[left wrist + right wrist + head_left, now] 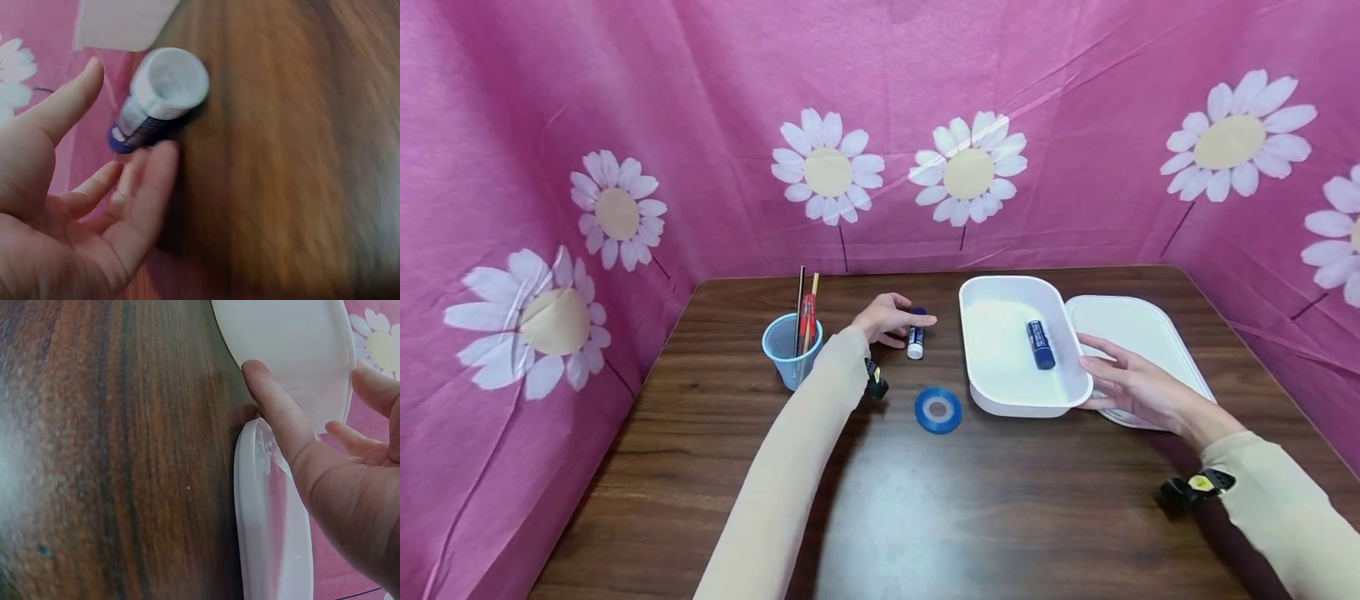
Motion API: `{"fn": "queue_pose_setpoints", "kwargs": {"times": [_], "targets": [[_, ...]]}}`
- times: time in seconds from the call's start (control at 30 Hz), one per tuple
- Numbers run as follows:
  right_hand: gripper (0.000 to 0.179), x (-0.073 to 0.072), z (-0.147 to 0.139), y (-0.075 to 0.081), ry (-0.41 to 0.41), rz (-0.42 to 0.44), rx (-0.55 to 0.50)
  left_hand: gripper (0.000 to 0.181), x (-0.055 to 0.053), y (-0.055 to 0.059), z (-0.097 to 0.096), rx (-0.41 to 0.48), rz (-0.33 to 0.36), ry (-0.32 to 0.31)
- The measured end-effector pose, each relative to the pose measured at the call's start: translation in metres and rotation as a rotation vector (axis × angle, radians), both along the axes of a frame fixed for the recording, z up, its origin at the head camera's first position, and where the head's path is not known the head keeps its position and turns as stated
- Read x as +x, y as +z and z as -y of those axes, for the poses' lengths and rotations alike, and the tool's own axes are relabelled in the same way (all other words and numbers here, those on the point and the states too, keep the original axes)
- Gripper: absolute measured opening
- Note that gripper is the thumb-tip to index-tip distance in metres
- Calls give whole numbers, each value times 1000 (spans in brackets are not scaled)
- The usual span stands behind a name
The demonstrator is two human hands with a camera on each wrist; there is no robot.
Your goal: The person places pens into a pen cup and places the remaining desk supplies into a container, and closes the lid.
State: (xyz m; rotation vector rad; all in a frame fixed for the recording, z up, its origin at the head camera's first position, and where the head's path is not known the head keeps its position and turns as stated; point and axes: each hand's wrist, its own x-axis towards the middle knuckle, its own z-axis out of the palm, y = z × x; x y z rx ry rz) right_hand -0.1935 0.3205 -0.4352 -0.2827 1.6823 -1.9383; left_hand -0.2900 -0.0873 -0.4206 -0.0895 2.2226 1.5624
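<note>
My left hand (887,321) is at a glue stick (916,337) with a dark blue body and a white end, lying on the table. In the left wrist view, the thumb and fingers spread apart around the glue stick (165,84), without closing on it. My right hand (1138,387) touches the right side of a white rectangular box (1000,367) from outside, its fingers fairly straight. In the right wrist view, one digit lies along the box wall (294,344) and another reaches its rim. Inside the box lies a dark blue glue stick (1041,344).
A white lid (1135,321) lies right of the box, partly under my right hand. A roll of blue tape (937,410) sits in front of the box. At the left stands a light blue mesh cup (781,343) with several long sticks. A pink flowered curtain (895,75) hangs behind the table.
</note>
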Motion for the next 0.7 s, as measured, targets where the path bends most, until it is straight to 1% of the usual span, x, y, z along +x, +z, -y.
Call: {"fn": "queue_pose_setpoints", "kwargs": {"times": [0.13,0.2,0.37,0.43,0.53,0.63,0.7], "targets": [[62,0,0,1,-5,16,15,72,3,-3,-3,-88,-75,-32],[62,0,0,2,-10,23,15,68,4,-4,-5,-122,-96,-48],[57,3,-1,0,-6,27,-24,65,5,-6,-9,-203,-127,-61],[55,3,-1,-1,0,25,-36,64,3,-8,-10,-235,-134,-57],[54,2,-1,-1,1,19,-42,64,1,-10,-10,-283,-165,-66],[55,1,-1,-1,-1,15,-37,64,1,-12,-11,-312,-199,-70],[56,1,0,-2,-4,16,-33,63,1,-12,-11,-323,-206,-72]]}}
